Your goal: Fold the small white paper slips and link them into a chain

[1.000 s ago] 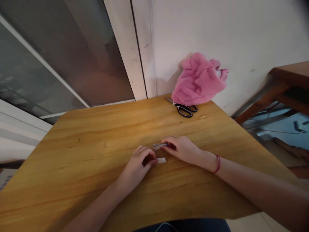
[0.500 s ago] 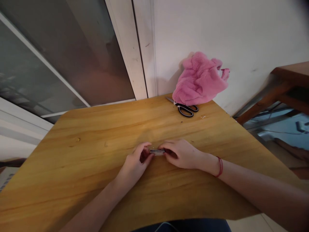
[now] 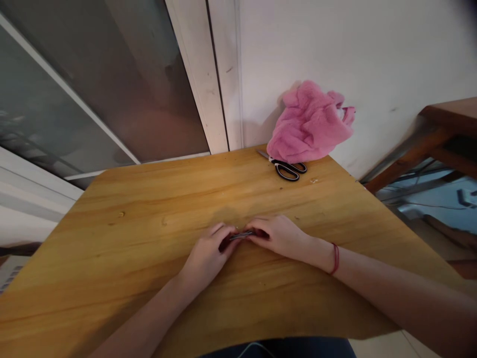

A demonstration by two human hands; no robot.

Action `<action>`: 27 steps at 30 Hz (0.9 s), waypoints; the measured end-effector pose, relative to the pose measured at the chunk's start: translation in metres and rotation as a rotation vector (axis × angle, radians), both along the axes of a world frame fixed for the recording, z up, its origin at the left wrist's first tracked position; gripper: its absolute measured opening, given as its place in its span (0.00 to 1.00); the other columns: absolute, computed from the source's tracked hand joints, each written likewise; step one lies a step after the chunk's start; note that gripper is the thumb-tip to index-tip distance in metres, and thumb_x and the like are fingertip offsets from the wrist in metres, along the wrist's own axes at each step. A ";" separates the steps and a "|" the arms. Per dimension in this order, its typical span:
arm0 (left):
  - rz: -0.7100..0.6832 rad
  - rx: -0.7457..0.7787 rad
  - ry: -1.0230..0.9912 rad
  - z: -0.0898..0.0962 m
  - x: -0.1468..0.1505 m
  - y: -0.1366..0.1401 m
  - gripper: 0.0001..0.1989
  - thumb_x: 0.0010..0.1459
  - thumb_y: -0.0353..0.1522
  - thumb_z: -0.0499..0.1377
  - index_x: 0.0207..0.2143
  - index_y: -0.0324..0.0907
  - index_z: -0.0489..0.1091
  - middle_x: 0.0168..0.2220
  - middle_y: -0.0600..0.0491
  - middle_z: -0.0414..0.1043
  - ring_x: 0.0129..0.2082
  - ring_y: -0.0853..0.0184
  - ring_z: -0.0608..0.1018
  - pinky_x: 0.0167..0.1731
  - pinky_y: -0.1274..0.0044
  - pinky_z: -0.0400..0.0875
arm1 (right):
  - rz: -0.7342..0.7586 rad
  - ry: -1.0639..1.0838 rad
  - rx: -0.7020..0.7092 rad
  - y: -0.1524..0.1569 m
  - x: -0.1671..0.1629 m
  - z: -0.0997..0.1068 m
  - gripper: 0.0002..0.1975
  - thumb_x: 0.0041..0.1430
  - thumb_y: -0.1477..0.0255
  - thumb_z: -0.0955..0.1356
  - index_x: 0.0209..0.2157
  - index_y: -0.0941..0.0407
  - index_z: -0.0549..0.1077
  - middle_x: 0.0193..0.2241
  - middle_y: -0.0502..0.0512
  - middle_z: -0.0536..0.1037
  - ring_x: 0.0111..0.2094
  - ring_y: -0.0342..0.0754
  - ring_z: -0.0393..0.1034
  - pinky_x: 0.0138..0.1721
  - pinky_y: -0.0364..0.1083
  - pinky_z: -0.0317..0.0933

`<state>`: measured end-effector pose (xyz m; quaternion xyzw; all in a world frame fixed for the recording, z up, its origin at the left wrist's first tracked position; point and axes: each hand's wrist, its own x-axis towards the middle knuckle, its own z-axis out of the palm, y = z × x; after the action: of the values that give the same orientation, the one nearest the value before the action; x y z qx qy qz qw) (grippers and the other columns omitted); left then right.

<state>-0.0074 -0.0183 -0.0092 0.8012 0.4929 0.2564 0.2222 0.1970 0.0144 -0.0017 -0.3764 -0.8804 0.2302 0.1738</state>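
Between my hands, low over the middle of the table, is a small stack of thin, flat, card-like pieces [image 3: 241, 235], seen almost edge-on with dark and pale layers. My left hand [image 3: 206, 251] pinches its left end between thumb and fingers. At the right end, the thumb and fingertips of my right hand [image 3: 281, 236] are closed on it too. A red cord circles my right wrist. The fingers cover much of the stack, so its printing or exact kind cannot be made out.
Black-handled scissors [image 3: 286, 170] lie at the far edge of the wooden table [image 3: 156, 194], partly under a pink plush cloth bundle [image 3: 311, 124] against the wall. A tiny yellowish bit [image 3: 121, 214] sits at the left. Beyond the right edge stands wooden furniture [image 3: 439, 129].
My left fingers have closed in from a looser hold onto the stack's left end. The stack has tilted, its pale lower face now mostly hidden. My right hand has barely moved.
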 end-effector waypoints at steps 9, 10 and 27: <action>0.001 -0.243 -0.389 0.012 0.000 -0.007 0.21 0.51 0.36 0.61 0.48 0.48 0.63 0.38 0.53 0.71 0.36 0.68 0.74 0.37 0.74 0.71 | -0.040 0.470 -0.695 -0.003 -0.002 0.010 0.11 0.58 0.64 0.64 0.36 0.56 0.69 0.22 0.46 0.65 0.21 0.37 0.56 0.21 0.39 0.49; -0.037 -0.284 -0.451 0.013 0.000 -0.007 0.22 0.51 0.35 0.61 0.49 0.49 0.63 0.41 0.52 0.71 0.39 0.67 0.74 0.40 0.73 0.71 | -0.026 0.520 -0.828 -0.003 -0.003 0.011 0.11 0.57 0.64 0.65 0.36 0.57 0.69 0.21 0.44 0.63 0.19 0.36 0.53 0.19 0.39 0.46; 0.024 -0.741 -0.973 0.015 0.011 -0.009 0.14 0.52 0.32 0.61 0.43 0.41 0.69 0.28 0.54 0.70 0.24 0.72 0.72 0.22 0.80 0.71 | -0.018 0.317 -0.389 -0.021 -0.008 0.015 0.15 0.62 0.59 0.59 0.38 0.57 0.63 0.30 0.52 0.70 0.29 0.43 0.63 0.27 0.41 0.54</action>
<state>0.0035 -0.0276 0.0058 0.4559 0.4003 0.4068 0.6829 0.1889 -0.0068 0.0128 -0.3698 -0.7780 0.4498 0.2358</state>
